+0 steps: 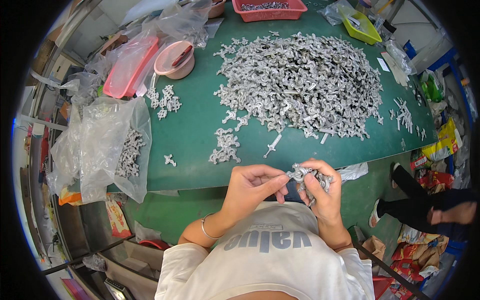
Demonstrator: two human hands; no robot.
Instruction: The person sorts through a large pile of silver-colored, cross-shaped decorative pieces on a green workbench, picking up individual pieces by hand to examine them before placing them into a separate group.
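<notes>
Holding a bunch of small metal parts (311,179) just over the table's near edge (200,175), the right hand (322,192) grips tight; left hand (252,187) fingers pinch one. Loose pieces could slip and fall into the lap.

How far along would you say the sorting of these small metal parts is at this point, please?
Seemingly early. Done: small sorted clusters near the table edge, another group by the pink bowl, and some parts in the clear bag. In hand: the left hand and right hand hold a bunch of metal parts. Left: the big heap, by far the largest share.
</notes>
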